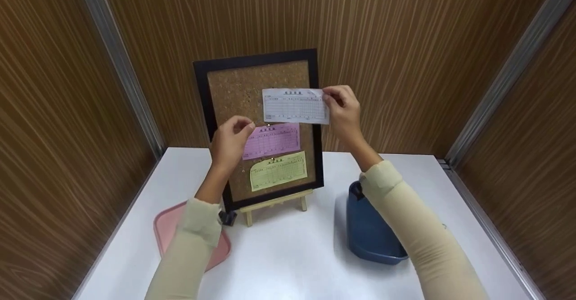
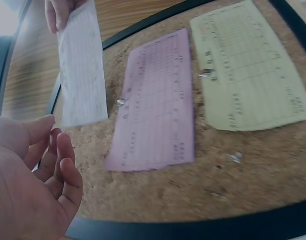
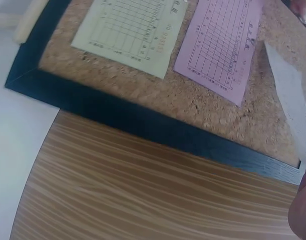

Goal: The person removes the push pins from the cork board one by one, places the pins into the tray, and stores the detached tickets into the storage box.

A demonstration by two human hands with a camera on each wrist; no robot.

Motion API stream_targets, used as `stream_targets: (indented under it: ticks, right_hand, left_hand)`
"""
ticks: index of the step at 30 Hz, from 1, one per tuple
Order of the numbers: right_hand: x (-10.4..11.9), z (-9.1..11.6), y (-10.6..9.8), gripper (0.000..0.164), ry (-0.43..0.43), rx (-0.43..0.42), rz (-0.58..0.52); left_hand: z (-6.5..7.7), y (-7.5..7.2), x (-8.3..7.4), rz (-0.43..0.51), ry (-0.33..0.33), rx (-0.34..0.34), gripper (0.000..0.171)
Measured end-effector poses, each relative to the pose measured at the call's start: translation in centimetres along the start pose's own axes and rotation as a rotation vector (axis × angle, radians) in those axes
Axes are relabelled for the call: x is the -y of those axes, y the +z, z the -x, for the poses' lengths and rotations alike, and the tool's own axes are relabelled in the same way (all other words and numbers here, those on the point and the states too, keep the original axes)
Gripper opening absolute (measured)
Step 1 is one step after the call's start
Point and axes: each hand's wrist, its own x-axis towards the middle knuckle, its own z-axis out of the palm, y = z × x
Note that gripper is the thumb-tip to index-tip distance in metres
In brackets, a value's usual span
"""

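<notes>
My right hand [image 1: 344, 109] pinches the right end of a white printed slip [image 1: 294, 106], held up across the upper right of a framed corkboard [image 1: 234, 88]. In the left wrist view this slip [image 2: 82, 70] hangs beyond my left hand [image 2: 35, 175]. Thumb and bent fingers of the left hand come together at the tips, near the left edge of a pink slip [image 1: 272, 141]; I cannot tell whether something small is between them. A pin [image 2: 121, 102] fixes the pink slip at its top edge. Below it, a yellow-green slip [image 1: 279, 171] is held by another pin [image 2: 207, 73].
The corkboard leans on a small wooden easel [image 1: 276, 201]. A pink tray [image 1: 168, 223] lies under my left forearm, and a blue bin [image 1: 373, 237] stands under the right one. Another clear pin [image 2: 235, 157] sits in the cork. Wood-grain walls [image 1: 405, 43] enclose the white table [image 1: 288, 264].
</notes>
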Motion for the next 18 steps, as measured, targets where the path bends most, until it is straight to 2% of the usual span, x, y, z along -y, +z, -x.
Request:
stream_targets:
  ticks: [5, 13, 18]
  right_hand:
    - [-0.1, 1.3, -2.1, 0.015, 0.014, -0.005, -0.001]
    - [-3.1, 4.2, -6.1, 0.015, 0.038, -0.052, 0.005]
    - [-1.9, 7.1, -8.4, 0.016, 0.065, -0.063, 0.001]
  left_hand:
    - [1.9, -0.7, 1.7, 0.007, -0.036, 0.015, 0.019]
    - [4.9, -1.9, 5.0, -0.025, -0.088, 0.041, 0.02]
    - [7.6, -2.5, 7.0, -0.04, -0.123, 0.055, 0.02]
